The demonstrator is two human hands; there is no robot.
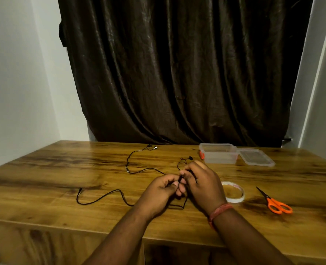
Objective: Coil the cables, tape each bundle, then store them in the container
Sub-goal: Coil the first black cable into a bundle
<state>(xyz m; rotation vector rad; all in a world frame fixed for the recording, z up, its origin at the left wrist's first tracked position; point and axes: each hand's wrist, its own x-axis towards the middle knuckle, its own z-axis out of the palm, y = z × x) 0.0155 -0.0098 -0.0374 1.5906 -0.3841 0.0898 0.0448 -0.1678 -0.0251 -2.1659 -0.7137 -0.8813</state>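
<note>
A thin black earphone cable trails loosely over the wooden table, its earbuds lying near the far edge. My left hand and my right hand meet at the table's middle, both pinching the cable's plug end between fingertips. A short loop of cable hangs below my hands. A roll of clear tape lies just right of my right hand. The clear plastic container stands open at the back right, with its lid beside it.
Orange-handled scissors lie at the right of the tape. A small orange object peeks out left of the container. A dark curtain hangs behind the table, with white walls on both sides.
</note>
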